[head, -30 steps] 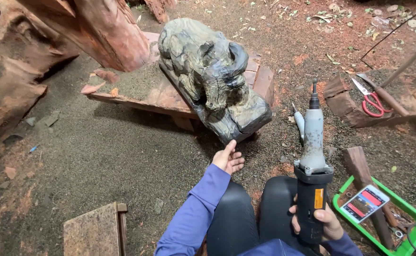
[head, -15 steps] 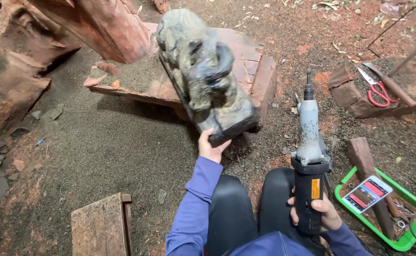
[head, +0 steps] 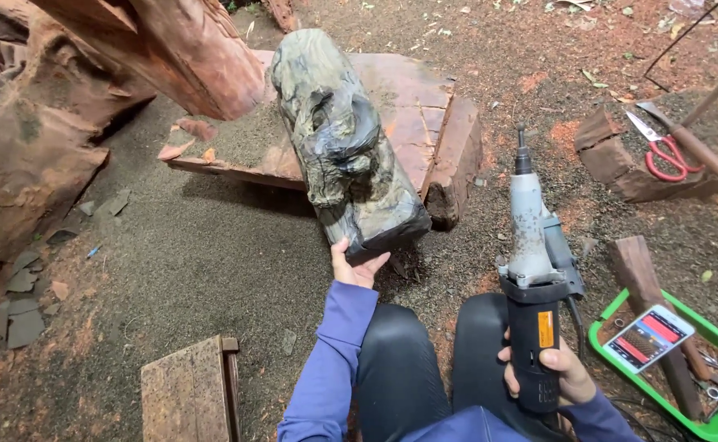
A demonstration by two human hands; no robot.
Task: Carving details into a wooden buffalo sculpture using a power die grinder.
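With our left hand we gripped the near end of the grey-green carved stone block, which lay tilted on the reddish wooden slab. Our right hand was closed around the grey-and-black handheld rotary grinder, held upright beside it, its tip clear of the stone; we judged the carving well shaped, with finishing left

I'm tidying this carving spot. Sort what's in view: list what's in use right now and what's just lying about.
In use:
- grey-green carved block, gripped at its near end by the left hand
- handheld power grinder, held upright in the right hand
- wooden slab under the block

Lying about:
- red-handled scissors
- phone on the green tray
- small wooden stool
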